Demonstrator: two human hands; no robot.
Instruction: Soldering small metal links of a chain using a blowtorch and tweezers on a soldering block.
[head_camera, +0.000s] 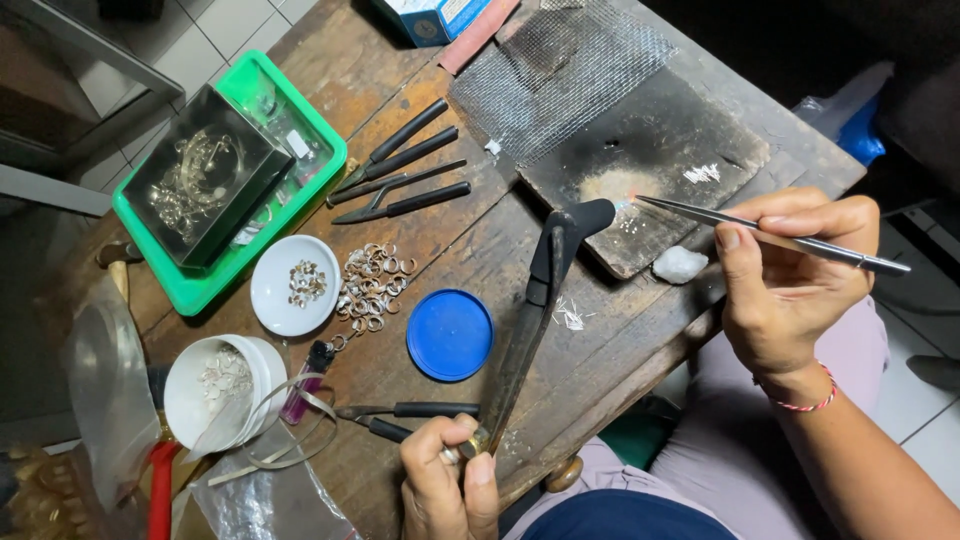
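Observation:
My left hand (447, 478) grips the base of a dark torch (540, 300) whose black nozzle points at a charred soldering block (650, 150). A small flame glows at the nozzle tip over a tiny bright piece (625, 203) on the block. My right hand (790, 275) holds long steel tweezers (770, 238), with their tip right at that glowing spot. A few small silver bits (702, 174) lie farther back on the block.
A wire mesh (560, 60) covers the block's far part. A white lump (680, 264), blue lid (450, 334), loose silver rings (372, 284), white dish (270, 300), pliers (400, 165), green tray (190, 285) and white cup (190, 400) crowd the wooden bench.

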